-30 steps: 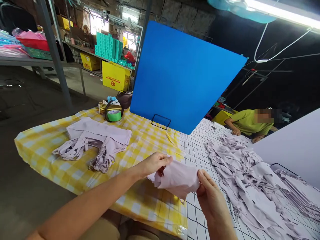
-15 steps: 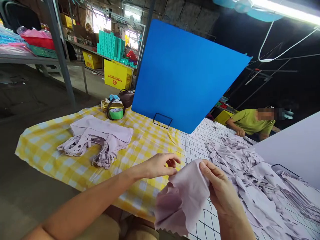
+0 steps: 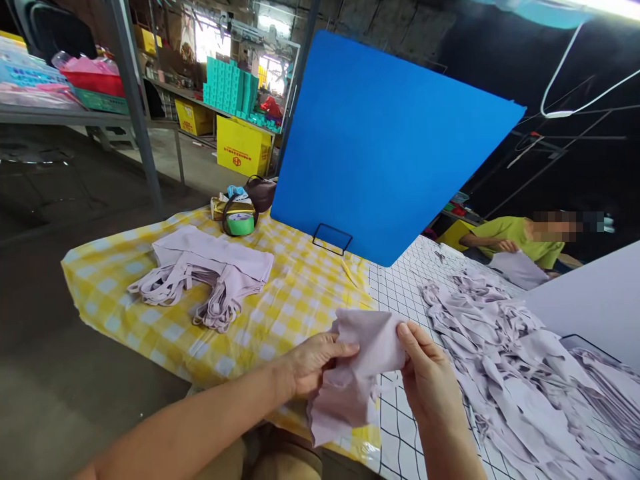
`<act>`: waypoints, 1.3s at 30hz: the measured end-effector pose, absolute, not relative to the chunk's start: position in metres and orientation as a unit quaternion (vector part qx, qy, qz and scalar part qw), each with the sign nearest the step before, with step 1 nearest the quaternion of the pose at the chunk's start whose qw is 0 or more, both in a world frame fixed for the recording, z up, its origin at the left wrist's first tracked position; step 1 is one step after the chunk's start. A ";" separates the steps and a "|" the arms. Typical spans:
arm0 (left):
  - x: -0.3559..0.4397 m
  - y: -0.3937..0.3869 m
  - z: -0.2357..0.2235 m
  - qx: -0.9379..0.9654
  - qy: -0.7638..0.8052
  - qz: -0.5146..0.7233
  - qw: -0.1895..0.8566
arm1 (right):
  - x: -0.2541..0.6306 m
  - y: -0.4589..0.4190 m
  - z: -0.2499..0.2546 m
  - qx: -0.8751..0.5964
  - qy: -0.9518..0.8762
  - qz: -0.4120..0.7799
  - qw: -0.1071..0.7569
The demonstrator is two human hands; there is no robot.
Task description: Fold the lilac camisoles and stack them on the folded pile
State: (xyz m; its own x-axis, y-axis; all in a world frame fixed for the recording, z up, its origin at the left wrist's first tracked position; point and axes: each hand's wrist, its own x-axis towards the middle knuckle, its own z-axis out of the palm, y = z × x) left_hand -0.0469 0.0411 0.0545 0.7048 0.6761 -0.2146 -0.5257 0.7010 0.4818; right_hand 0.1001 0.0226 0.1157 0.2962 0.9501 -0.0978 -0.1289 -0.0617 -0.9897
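Lilac cloth (image 3: 375,343) up over the line where yellow-checked cover (image 3: 285,293) meets white-gridded cover (image 3: 395,287); my left hand (image 3: 310,363) grips its side, my right hand (image 3: 430,367) pinches the upper corner. Light, even tension looks best here: edge flat, lower folds hanging free, no stretching.

Left hand (image 3: 320,363) and right hand (image 3: 425,367) bare, smooth on back. Fingers (image 3: 433,343) slim, tapering; thumbs (image 3: 345,349) straight, rounded at tip. Left forearm (image 3: 200,420) bare along whole visible length, slender, broader away from wrist. Right forearm (image 3: 453,440) bare too, shorter stretch in view, cut by bottom edge. Lap clothing (image 3: 285,467) plain khaki-beige, rounded in shape; probably trousers, though shadow and frame edge hide cut and seams.
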 end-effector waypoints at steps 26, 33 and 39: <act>-0.066 0.101 0.117 0.442 0.225 0.364 0.788 | 0.102 0.036 0.140 -0.535 -0.444 0.404 0.595; -0.080 0.112 0.141 0.592 0.204 0.308 0.716 | 0.113 0.033 0.149 -0.602 -0.601 0.289 0.439; -0.096 0.106 0.197 0.705 0.114 0.153 0.683 | 0.085 0.048 0.149 -0.413 -0.640 0.439 0.477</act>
